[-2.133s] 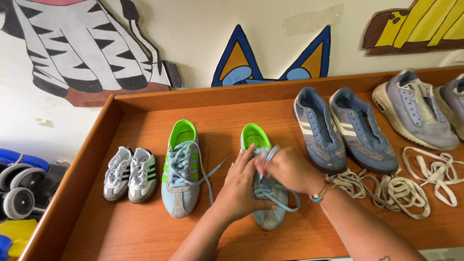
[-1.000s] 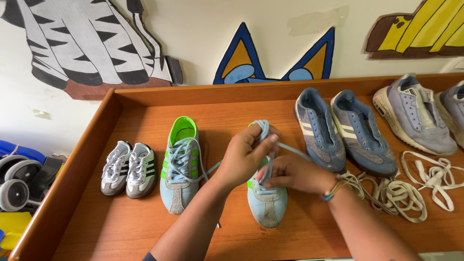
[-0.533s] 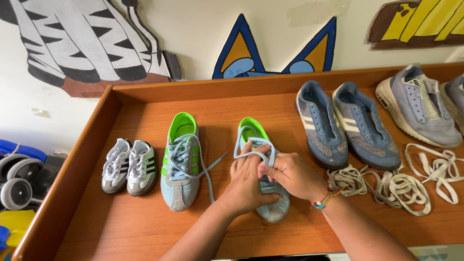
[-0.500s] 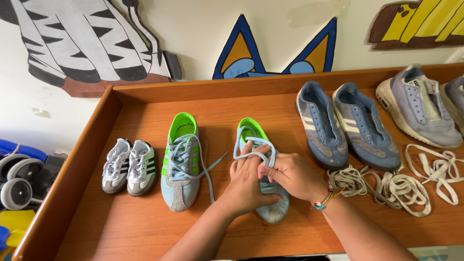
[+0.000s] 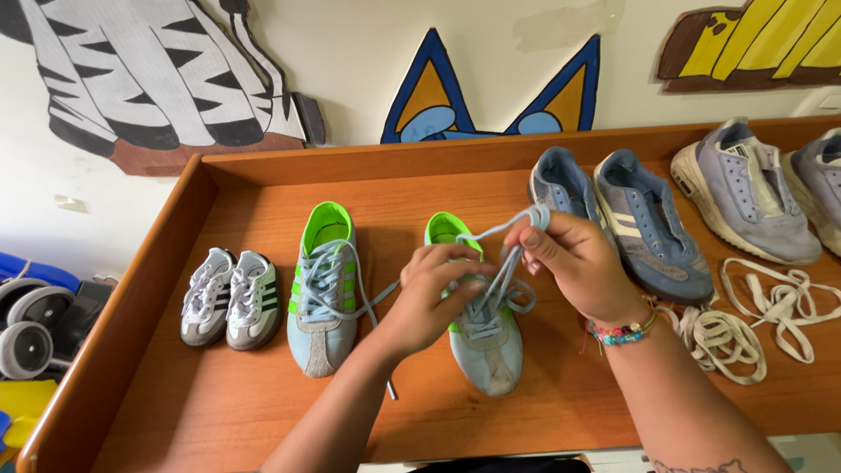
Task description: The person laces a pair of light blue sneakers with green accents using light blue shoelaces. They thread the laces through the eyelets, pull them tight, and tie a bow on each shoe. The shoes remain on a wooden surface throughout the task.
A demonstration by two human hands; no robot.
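Light-blue suede sneaker with neon-green lining (image 5: 487, 350), mid-surface: right hand (image 5: 574, 267) pinches closed a raised loop of its pale-blue lace (image 5: 506, 271), left hand (image 5: 431, 302) closed on the crossing below; best kept taut, matching sneaker (image 5: 320, 302) just left.

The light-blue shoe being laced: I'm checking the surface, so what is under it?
The light-blue shoe rests on the orange wooden tray. Whether anything lies beneath its sole is hidden.

Single head cam, looking steeply down and forward at wooden tray (image 5: 263, 188), close range. Painted wall (image 5: 350, 52) fills top of frame; forearms enter from bottom edge.
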